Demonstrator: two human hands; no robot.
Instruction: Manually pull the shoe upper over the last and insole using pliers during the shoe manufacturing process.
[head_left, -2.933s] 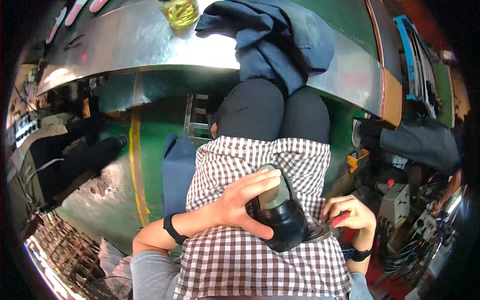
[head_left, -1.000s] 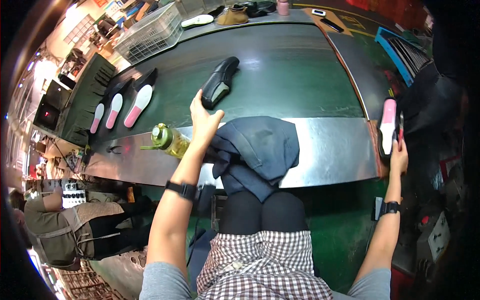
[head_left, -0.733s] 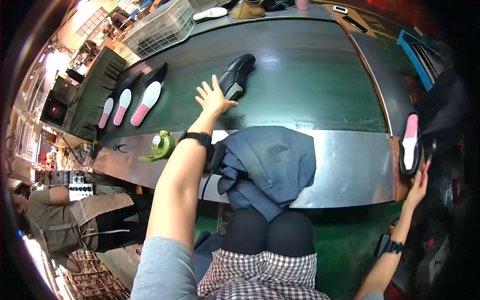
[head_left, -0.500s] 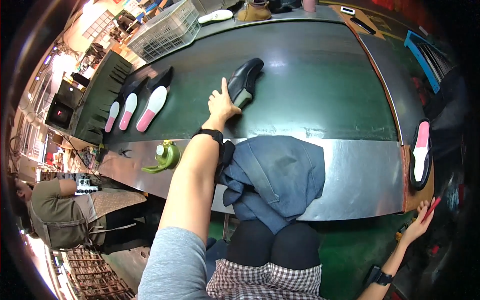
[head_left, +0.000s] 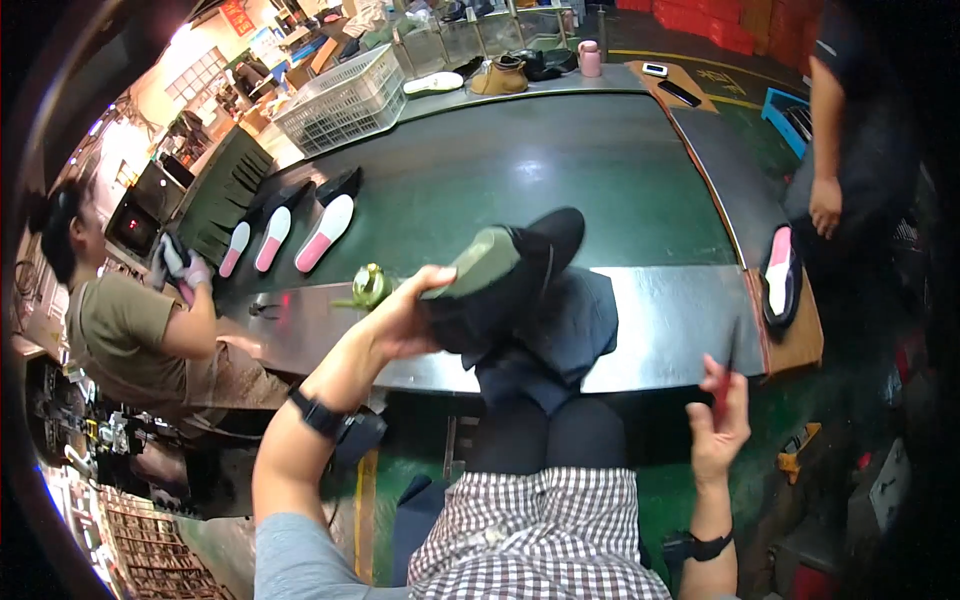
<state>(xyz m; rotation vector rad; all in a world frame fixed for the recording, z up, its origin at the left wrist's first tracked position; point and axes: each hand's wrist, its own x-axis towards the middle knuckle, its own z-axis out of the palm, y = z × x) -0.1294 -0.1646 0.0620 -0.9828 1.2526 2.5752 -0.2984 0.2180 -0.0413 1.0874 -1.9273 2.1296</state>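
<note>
My left hand (head_left: pixel 400 318) is closed around the heel end of a dark shoe (head_left: pixel 505 290). The shoe hangs tilted above my lap, its grey-green heel turned up and its toe pointing away to the right. Low on the right, my right hand (head_left: pixel 718 435) grips a slim tool with a red handle (head_left: pixel 721 398) and a thin dark tip; blur hides its exact kind. A blue-grey cloth (head_left: pixel 590 318) lies over the metal table edge and my lap, partly behind the shoe.
A green bottle (head_left: pixel 371 286) and pliers (head_left: pixel 264 309) are on the metal edge. Shoes with pink-and-white insoles (head_left: pixel 325 233) line the green belt's left. Another shoe (head_left: pixel 779 275) sits at the right corner. One co-worker (head_left: pixel 140 310) handles a shoe at left; another person (head_left: pixel 850 150) stands at right.
My left hand has lifted the shoe off the belt and brought it toward me, turning it. My right hand has moved inward with the red-handled tool. A person has appeared at the right.
</note>
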